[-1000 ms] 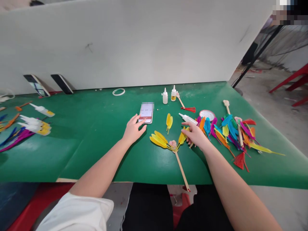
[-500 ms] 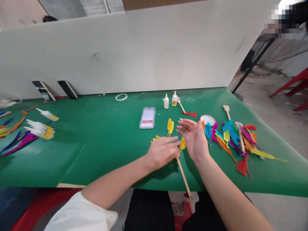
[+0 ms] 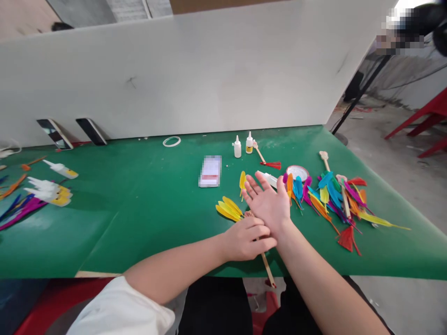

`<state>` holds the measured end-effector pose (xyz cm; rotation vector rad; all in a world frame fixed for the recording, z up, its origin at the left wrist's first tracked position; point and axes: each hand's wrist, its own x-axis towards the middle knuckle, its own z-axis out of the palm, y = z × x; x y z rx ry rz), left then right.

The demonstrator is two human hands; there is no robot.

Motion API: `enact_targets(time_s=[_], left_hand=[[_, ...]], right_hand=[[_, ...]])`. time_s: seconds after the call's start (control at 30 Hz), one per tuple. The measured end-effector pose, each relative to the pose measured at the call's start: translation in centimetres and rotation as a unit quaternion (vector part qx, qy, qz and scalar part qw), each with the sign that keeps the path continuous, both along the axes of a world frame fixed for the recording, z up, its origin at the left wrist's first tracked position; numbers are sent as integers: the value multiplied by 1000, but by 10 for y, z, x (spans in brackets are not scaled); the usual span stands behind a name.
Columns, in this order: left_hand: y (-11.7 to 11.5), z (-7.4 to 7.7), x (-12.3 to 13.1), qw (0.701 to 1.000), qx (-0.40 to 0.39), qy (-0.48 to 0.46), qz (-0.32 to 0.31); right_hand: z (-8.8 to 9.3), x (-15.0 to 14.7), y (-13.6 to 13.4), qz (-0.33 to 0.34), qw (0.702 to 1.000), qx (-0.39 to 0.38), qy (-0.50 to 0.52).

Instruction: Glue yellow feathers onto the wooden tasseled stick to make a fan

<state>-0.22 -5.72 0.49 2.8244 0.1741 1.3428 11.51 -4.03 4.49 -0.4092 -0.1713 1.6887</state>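
Observation:
My left hand (image 3: 247, 239) reaches across to my right wrist, its fingertips touching the heel of the palm. Those fingers are bent and apart, with nothing visible in them. My right hand (image 3: 268, 204) is turned palm up, fingers spread, and holds nothing. Beneath both hands lies a wooden stick (image 3: 268, 269), its lower end jutting past the table's front edge and its middle hidden. Yellow feathers (image 3: 228, 209) fan out just left of the stick's carved top. Another yellow feather (image 3: 242, 182) lies beyond my right fingertips, and a white glue bottle (image 3: 269, 179) is partly hidden behind them.
Coloured feathers (image 3: 333, 190) and tasselled sticks lie piled at the right by a round white lid (image 3: 298, 173). Two small glue bottles (image 3: 237, 148) stand behind a phone (image 3: 210, 171). More glue bottles (image 3: 52, 191) lie at the left. A white partition (image 3: 174, 79) borders the green table (image 3: 146, 200).
My left hand has moved down and right onto my right wrist. My right hand has turned its palm upward. More of the yellow feathers at the left shows, and the view has shifted slightly.

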Motion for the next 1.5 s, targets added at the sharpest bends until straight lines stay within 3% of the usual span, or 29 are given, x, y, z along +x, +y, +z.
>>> enact_targets(time_s=[0.17,0.23,0.5,0.63,0.7,0.73,0.77,0.8,0.83,0.9,0.93,0.97,1.03,1.1,1.2,1.3,1.43,1.5], left_hand=[[6,2,-4,993,-89,-33,65],[8,3,-4,993,-99,-32,63],[-8,3,3,997,-69,-14,-10],[-6,5,3,997,-8,60,-47],[3,10,3,995,16,99,-29],[10,13,3,993,10,116,9],[19,17,2,989,-12,126,82],[28,21,2,972,-44,154,170],[39,24,2,947,-75,192,247],[59,29,2,875,-133,268,381],[67,29,2,837,-163,298,430],[75,28,2,820,-174,305,451],[84,24,2,803,-189,312,470],[89,19,1,800,-199,315,470],[92,13,0,797,-222,322,461],[95,11,-2,799,-244,320,447],[97,11,-4,808,-264,303,431],[97,10,-5,813,-265,286,432]], right_hand=[[0,1,0,-5,1000,7,-14],[0,1,0,-11,1000,1,-16],[-1,3,1,-16,1000,-4,-17],[1,21,8,-66,995,18,-68],[0,37,14,-114,983,29,-141],[-1,45,18,-143,968,30,-206],[-4,54,22,-170,940,31,-295],[-8,62,26,-197,892,30,-406],[-13,69,30,-212,821,32,-529],[-25,81,35,-202,635,62,-743],[-32,85,37,-195,547,67,-811],[-38,87,39,-175,479,74,-857],[-48,88,41,-138,393,92,-904],[-54,85,41,-127,357,104,-919],[-56,79,39,-135,348,98,-922],[-52,76,37,-120,370,86,-917],[-45,77,36,-156,425,71,-889],[-42,77,37,-177,479,56,-858]])
